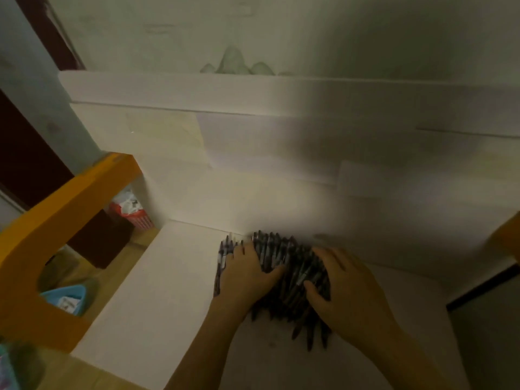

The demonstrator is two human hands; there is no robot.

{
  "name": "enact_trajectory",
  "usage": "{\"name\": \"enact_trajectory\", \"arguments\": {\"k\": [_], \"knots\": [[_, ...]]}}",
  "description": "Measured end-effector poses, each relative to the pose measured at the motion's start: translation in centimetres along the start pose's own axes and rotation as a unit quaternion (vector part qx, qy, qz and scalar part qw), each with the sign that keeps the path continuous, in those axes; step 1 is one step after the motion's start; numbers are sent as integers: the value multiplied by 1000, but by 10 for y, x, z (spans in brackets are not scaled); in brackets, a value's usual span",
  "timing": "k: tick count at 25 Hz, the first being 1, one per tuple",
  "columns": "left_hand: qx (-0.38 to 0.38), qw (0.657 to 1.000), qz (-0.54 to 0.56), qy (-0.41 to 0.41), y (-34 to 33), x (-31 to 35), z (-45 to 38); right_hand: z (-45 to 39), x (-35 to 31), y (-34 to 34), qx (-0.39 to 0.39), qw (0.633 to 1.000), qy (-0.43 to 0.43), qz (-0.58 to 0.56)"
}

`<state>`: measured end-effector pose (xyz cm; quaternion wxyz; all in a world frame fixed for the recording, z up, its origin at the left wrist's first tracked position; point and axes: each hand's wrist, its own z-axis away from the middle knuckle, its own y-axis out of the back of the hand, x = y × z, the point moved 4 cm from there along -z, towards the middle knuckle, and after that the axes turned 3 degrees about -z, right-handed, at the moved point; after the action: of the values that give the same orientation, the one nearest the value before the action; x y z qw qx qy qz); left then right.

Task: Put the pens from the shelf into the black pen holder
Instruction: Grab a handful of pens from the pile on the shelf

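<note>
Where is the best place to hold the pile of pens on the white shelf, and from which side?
Probably around the middle of the pile of pens, squeezed from both sides. The pens lie roughly parallel, pointing toward the wall, and the left hand and right hand already flank them.

Heap of dark pens point(284, 266), lying flat on white shelf point(168, 277)

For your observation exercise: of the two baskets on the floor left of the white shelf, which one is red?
The red basket farther back against the shelf's corner, stuffed with white scraps; the blue basket sits nearer.
</note>
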<state>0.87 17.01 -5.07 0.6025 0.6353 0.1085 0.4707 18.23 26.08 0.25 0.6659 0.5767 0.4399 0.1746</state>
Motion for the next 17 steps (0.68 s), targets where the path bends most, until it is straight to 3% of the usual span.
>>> {"name": "enact_trajectory", "arguments": {"k": [12, 17], "knots": [[-29, 998, -56, -10, -12, 11, -29, -23, -9, -7, -1, 999, -33, 31], [-31, 999, -6, -17, -14, 15, -29, -27, -10, -2, 14, 998, -35, 53]]}}
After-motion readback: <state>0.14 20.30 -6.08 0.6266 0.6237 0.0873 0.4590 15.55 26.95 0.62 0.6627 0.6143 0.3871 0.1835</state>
